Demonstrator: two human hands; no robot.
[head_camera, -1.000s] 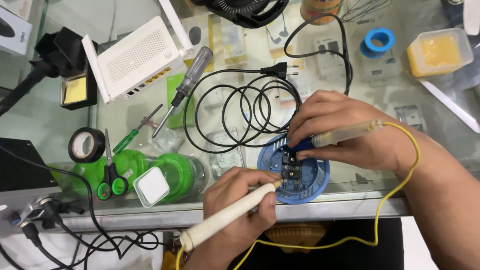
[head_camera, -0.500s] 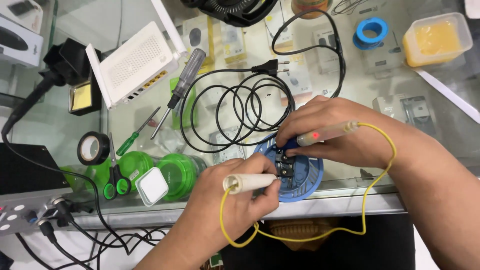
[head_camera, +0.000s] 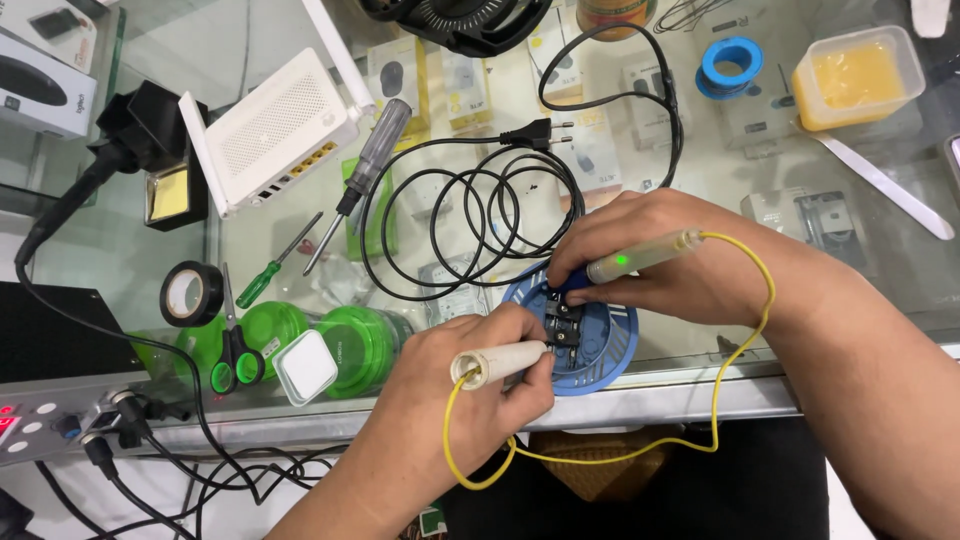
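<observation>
Both hands work over a small black component (head_camera: 562, 322) set on a round blue part (head_camera: 600, 345) at the glass counter's (head_camera: 700, 180) front edge. Left hand (head_camera: 470, 380) is closed around a cream probe (head_camera: 500, 360), and right hand (head_camera: 665, 265) pinches a translucent probe (head_camera: 640, 255) with a green light; their tips seem to touch the component. A yellow wire (head_camera: 745, 330) joins both probes, beside a coiled black cable (head_camera: 470, 215).

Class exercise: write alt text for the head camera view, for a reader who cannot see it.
Two bare hands press cream probe handles joined by a yellow wire onto a small black part on a round blue plastic disc at a glass counter's edge: left hand nearer, right hand holding the probe with a green light.
</observation>
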